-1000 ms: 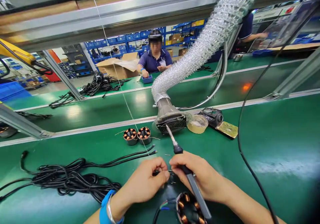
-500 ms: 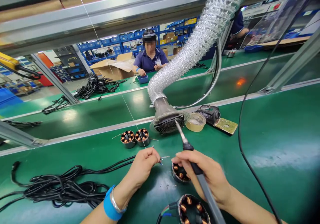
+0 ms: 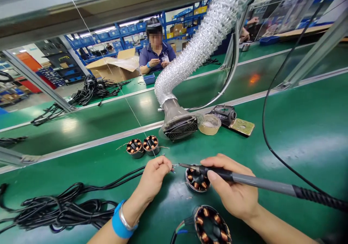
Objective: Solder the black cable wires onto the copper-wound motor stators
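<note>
My left hand [image 3: 156, 173] pinches thin wire ends [image 3: 175, 166] between thumb and forefinger, their bare tips pointing right. In my right hand [image 3: 236, 186] lies a soldering iron [image 3: 244, 178], held nearly level, its tip close to the wires; whether it touches them I cannot tell. Beneath the iron sits a round motor stator [image 3: 197, 184] with copper coils. Nearer to me is a larger stator [image 3: 212, 224] with coloured leads on its left. A bundle of black cables [image 3: 62, 207] lies left of my left hand, with strands running up to it.
Two small stators [image 3: 143, 148] stand behind my hands. A fume extractor hood [image 3: 181, 124] hangs from a silver duct, beside a tub [image 3: 210, 124] and a soldering iron stand [image 3: 225, 115]. The iron's cord [image 3: 280, 160] loops at right. A co-worker [image 3: 156, 53] sits across the line.
The soldering iron has swung from pointing up at the hood to nearly level, its tip now by the wires. My left hand keeps its pinch. The co-worker's hands have risen.
</note>
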The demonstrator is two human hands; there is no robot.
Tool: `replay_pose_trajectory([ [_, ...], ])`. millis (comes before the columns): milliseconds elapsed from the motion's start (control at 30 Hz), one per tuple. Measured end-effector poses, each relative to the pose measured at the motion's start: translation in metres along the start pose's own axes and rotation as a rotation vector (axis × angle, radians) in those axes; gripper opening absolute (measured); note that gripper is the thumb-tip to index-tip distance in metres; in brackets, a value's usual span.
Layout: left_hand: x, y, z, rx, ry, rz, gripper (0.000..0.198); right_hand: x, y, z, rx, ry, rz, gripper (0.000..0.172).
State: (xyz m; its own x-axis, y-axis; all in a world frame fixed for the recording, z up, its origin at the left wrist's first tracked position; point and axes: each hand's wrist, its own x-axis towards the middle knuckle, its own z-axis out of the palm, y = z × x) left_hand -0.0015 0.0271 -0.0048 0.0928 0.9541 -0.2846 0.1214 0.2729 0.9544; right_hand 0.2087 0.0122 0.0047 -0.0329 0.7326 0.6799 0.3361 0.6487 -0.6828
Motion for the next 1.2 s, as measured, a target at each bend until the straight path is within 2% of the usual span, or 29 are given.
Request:
replay_pose_trajectory([
  [667, 0.003, -0.001, 0.0, 0.017, -0.037, 0.05, 0.012, -0.002, -0.001, 0.006, -0.011, -0.055, -0.016, 0.013],
  [967, 0.002, 0.002, 0.001, 0.062, -0.06, 0.062, 0.012, -0.001, -0.015, 0.008, 0.008, -0.108, -0.165, 0.024],
  [1200, 0.002, 0.001, 0.0, 0.051, -0.072, 0.078, 0.013, -0.004, -0.015, 0.011, -0.041, -0.133, -0.302, 0.029],
])
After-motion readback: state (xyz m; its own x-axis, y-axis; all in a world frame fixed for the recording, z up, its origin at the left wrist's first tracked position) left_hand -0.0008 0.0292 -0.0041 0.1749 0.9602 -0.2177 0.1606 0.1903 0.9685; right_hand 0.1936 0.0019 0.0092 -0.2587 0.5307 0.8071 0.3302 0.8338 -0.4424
